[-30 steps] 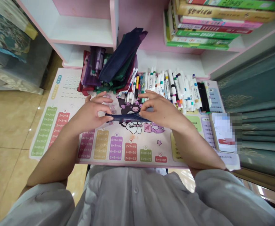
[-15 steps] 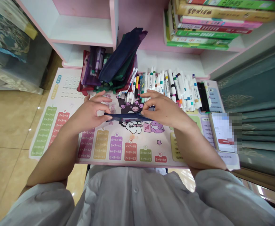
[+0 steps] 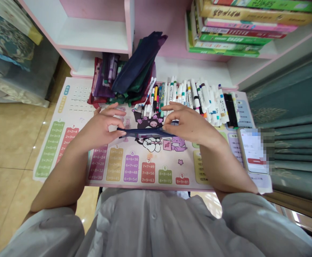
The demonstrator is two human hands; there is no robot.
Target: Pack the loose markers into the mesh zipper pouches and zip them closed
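Between my hands a narrow dark blue zippered mesh pouch (image 3: 145, 132) stretches sideways over the desk mat. My left hand (image 3: 103, 126) pinches its left end between thumb and forefinger, the other fingers spread. At the zipper's right part, my right hand (image 3: 186, 125) pinches with thumb and forefinger; what exactly lies between those fingertips is hidden. The zipper edges stand slightly apart around the right hand. Just beyond the hands lies a row of white-barrelled markers (image 3: 195, 96). Stacked at the left are more mesh pouches, with a dark blue pouch (image 3: 138, 62) on top.
A purple pouch (image 3: 102, 82) with markers inside rests by the shelf (image 3: 91, 34). Books (image 3: 233, 35) are stacked at the upper right. A phone (image 3: 252, 153) lies on the right edge of the printed desk mat (image 3: 156, 178). A curtain (image 3: 297, 96) hangs beside the desk.
My right hand has slid slightly right along the pouch's zipper. The left hand keeps its pinch and has barely shifted left.
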